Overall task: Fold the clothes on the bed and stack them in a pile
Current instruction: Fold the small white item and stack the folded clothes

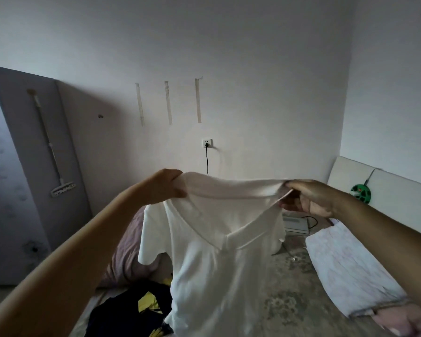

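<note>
A white V-neck T-shirt (219, 259) hangs in the air over the bed (284, 305), held up by its shoulders. My left hand (167, 187) grips the left shoulder and my right hand (306, 197) pinches the right shoulder. The shirt's body drops down toward the bed and its lower hem runs out of the frame. On the bed to the lower left lies a dark garment with yellow patches (134, 310), partly hidden behind the shirt.
A pinkish heap of cloth (129, 251) sits behind the shirt at the left. A white pillow (350, 268) lies at the right by the headboard (384, 188), with a green cable reel (361, 193). A grey panel (41, 152) leans against the wall.
</note>
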A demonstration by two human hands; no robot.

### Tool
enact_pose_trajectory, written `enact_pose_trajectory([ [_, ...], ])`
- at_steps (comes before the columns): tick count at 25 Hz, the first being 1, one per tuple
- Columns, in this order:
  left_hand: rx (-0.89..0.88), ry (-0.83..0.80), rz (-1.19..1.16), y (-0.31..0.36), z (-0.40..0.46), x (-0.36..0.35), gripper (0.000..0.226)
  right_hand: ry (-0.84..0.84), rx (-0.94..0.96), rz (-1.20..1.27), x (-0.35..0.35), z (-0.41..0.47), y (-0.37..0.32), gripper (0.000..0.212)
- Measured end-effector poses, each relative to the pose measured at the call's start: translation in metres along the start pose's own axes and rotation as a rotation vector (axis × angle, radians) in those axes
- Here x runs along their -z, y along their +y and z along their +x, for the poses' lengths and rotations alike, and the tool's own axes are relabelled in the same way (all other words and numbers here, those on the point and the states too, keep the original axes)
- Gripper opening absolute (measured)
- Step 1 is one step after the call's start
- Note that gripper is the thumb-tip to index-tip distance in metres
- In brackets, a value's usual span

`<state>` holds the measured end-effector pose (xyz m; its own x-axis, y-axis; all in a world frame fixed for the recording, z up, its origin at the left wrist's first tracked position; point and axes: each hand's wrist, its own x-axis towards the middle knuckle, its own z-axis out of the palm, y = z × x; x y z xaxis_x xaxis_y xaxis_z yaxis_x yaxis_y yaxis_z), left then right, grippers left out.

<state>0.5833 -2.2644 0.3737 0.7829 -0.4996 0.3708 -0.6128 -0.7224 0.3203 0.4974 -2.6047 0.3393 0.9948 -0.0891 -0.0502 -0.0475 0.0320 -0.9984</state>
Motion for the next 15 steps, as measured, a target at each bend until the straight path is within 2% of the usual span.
enact_pose_trajectory([
  [1, 0.004, -0.035, 0.038, -0.002, 0.000, 0.004, 0.020, 0.005, 0.026, 0.001, 0.000, 0.002, 0.000, 0.015],
  [2, 0.004, -0.025, 0.033, -0.004, -0.001, 0.007, 0.029, 0.041, 0.072, -0.132, 0.001, 0.005, 0.000, 0.016],
  [4, 0.022, 0.043, -0.005, -0.009, -0.001, 0.012, 0.029, 0.161, 0.224, -0.640, 0.005, 0.010, -0.001, 0.022],
  [5, 0.029, 0.075, -0.011, -0.009, -0.002, 0.014, 0.023, 0.221, 0.307, -0.802, 0.006, 0.012, -0.001, 0.024],
  [6, 0.034, 0.097, -0.015, -0.009, -0.002, 0.017, 0.022, 0.266, 0.367, -0.818, 0.006, 0.013, -0.002, 0.024],
  [8, 0.057, 0.151, -0.035, -0.011, 0.000, 0.020, 0.034, 0.296, 0.433, -0.517, 0.003, 0.012, -0.006, 0.020],
  [10, 0.101, 0.246, -0.109, -0.010, 0.002, 0.020, 0.041, 0.231, 0.417, -0.187, -0.003, 0.009, -0.009, 0.017],
  [11, 0.114, 0.297, -0.156, -0.007, 0.004, 0.019, 0.040, 0.207, 0.412, -0.105, -0.006, 0.007, -0.012, 0.018],
  [13, 0.127, 0.372, -0.207, -0.001, 0.007, 0.018, 0.037, 0.247, 0.443, -0.103, -0.010, 0.007, -0.016, 0.018],
  [15, 0.106, 0.408, -0.176, 0.007, 0.008, 0.018, 0.038, 0.354, 0.470, -0.224, -0.013, 0.006, -0.019, 0.019],
])
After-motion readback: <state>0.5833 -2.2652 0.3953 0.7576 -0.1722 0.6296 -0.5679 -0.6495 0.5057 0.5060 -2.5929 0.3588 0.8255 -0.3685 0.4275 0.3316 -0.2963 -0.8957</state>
